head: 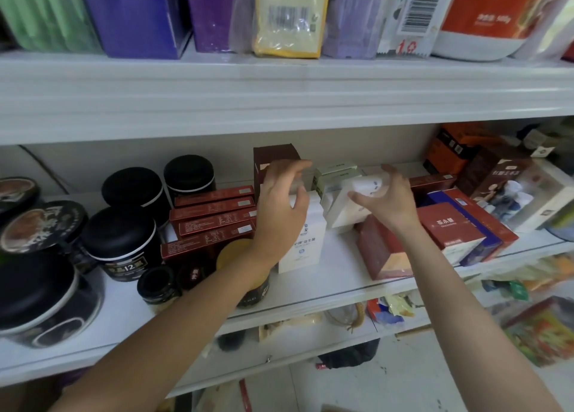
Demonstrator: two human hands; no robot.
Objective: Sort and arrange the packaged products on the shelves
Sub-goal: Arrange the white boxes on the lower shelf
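Both hands reach into the middle white shelf [326, 275]. My left hand [281, 206] hovers with spread, relaxed fingers over the top of an upright white box [306, 241] with blue print; whether it touches is blurred. My right hand [385, 199] curls its fingers round a small white packet [366, 186], held above a tilted white box [343, 213]. A dark red box [271, 157] stands behind the left hand, and pale green boxes [335, 172] are stacked between the hands.
Flat red boxes [214, 216] are stacked left of my left hand, with black round tins [121, 244] further left. A red box [382, 253] lies under my right wrist; red and blue boxes [459, 225] fill the right. Purple and yellow packs line the upper shelf [279, 95].
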